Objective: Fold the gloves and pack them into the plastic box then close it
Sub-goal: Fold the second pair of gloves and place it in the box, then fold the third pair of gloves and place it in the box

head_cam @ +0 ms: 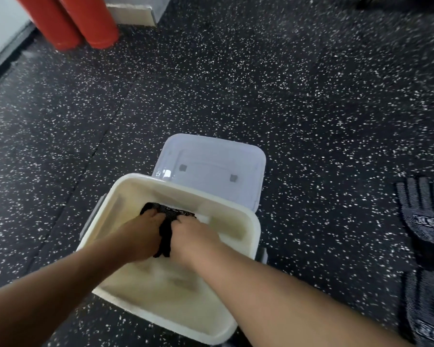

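left hand (142,234) and right hand (194,239) side by side, apparently fisted

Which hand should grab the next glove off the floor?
Probably the right hand. The loose gloves lie on the floor to the right of the plastic box, on that hand's side; the left hand would have to cross over.

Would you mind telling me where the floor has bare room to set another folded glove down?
Free: the speckled floor left of the plastic box, and between the lid and the red posts. Crowded: the right edge, where two flat gloves lie, and the box, where both hands press a folded glove.
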Tool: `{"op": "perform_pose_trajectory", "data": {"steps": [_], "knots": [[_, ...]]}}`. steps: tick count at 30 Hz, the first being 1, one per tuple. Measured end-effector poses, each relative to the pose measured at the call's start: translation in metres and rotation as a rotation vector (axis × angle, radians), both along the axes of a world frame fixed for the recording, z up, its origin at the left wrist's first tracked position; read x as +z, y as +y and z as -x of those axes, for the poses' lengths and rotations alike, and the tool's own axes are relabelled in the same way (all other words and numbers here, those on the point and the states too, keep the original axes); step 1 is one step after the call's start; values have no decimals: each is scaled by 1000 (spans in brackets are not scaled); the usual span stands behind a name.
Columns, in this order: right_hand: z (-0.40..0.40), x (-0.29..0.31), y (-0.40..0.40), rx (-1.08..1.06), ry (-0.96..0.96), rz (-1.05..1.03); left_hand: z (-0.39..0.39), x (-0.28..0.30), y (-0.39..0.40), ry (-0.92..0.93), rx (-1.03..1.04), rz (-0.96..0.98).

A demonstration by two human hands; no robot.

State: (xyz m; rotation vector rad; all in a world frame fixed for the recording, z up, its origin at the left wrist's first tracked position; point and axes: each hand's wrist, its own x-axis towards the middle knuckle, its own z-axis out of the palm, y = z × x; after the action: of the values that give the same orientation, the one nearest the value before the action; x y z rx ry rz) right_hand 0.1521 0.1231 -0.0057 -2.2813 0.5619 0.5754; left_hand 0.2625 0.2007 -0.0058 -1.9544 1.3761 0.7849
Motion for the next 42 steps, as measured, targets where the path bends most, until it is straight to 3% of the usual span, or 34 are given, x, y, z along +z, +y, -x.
{"op": "perform_pose_trajectory", "data": {"steps": [5,8,13,20,26,34,42], "knots": [[24,63,-11,120,-146,70,2,42,-23,15,-52,-11],[49,99,-30,72,-216,98,18,69,-43,54,-15,42],[109,129,-81,13,-220,242,92,138,-91,-20,-284,261],[190,154,-140,-81,-185,323,172,162,-152,132,-122,379],[269,147,-193,-196,-133,369,248,139,-207,214,-105,443],[350,95,-253,-468,-25,305,346,64,-265,473,72,465],[405,20,-271,-507,62,199,401,-9,-287,525,270,326]]}}
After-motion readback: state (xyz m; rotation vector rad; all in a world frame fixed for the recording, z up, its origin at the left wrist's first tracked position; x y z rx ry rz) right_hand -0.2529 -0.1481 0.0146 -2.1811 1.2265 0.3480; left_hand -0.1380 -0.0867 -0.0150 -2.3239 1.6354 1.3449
